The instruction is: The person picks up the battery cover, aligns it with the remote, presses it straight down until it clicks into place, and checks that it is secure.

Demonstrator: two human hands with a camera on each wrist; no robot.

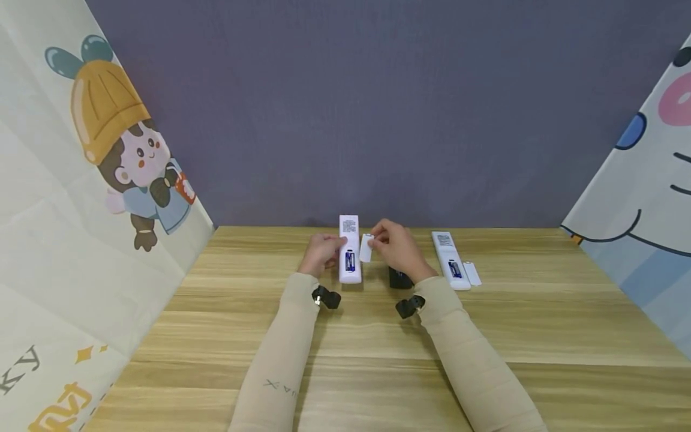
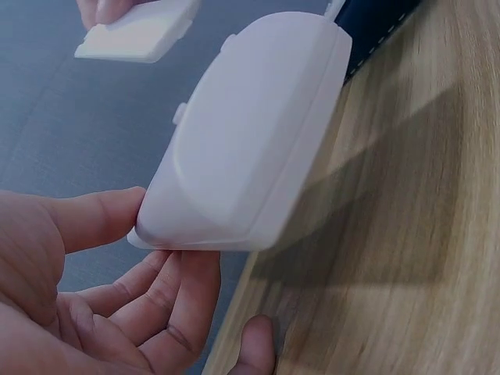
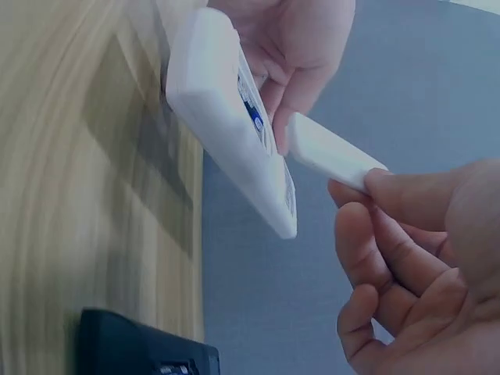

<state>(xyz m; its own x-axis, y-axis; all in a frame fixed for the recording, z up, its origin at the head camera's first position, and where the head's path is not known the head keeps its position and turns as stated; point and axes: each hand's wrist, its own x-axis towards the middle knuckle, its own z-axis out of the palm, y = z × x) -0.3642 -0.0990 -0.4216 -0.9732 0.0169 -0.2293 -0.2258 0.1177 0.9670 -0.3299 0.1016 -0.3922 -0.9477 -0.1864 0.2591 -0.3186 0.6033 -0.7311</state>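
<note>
My left hand (image 1: 321, 254) holds a white remote control (image 1: 349, 277) by its side, thumb on the back face and fingers beneath. The remote's back faces up, with blue batteries (image 1: 350, 261) showing in its uncovered compartment. In the right wrist view, the remote (image 3: 223, 129) is raised over the table. Between thumb and fingers, my right hand (image 1: 398, 245) pinches a small white battery cover (image 1: 366, 248) just right of the remote. The left wrist view shows this cover (image 2: 141, 35) apart from the remote (image 2: 242, 133).
Under my right forearm lies a black remote (image 1: 400, 278), partly hidden. Farther right, a second white remote (image 1: 444, 251) lies back up with batteries showing, a loose battery cover (image 1: 472, 273) beside it. A grey partition (image 1: 378, 120) stands along the wooden table's (image 1: 367, 360) back edge.
</note>
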